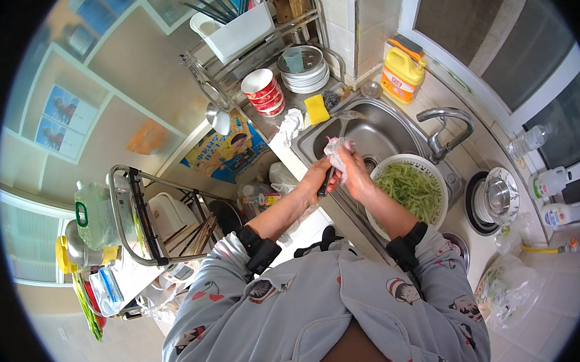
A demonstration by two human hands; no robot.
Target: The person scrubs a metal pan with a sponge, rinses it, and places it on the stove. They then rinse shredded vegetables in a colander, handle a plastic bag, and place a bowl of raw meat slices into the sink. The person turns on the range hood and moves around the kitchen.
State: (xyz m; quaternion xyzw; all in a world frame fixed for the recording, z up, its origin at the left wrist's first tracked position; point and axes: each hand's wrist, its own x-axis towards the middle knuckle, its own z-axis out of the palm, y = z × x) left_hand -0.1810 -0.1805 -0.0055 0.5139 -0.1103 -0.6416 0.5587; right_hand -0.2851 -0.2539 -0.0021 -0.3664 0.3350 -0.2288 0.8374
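Note:
My left hand (315, 178) grips the black handle (325, 183) of a kitchen tool, probably a knife. A whitish cloth with pink parts (336, 153) is wrapped around the tool's other end, and my right hand (353, 172) is closed on that cloth. Both hands meet above the near-left edge of the stainless steel sink (385, 131). Cloth and fingers hide the blade end. Just right of my right hand, a white plastic colander (443, 192) full of shredded green vegetable (408, 187) stands over the sink's near side, partly behind my right forearm.
A chrome faucet (446, 118) arches at the sink's right. Beyond the basin are a yellow sponge (316, 109), a crumpled white cloth (292, 127), red-patterned bowls (263, 94), stacked plates (307, 82) and a yellow detergent jug (402, 74). More bowls (487, 197) stand right of the colander.

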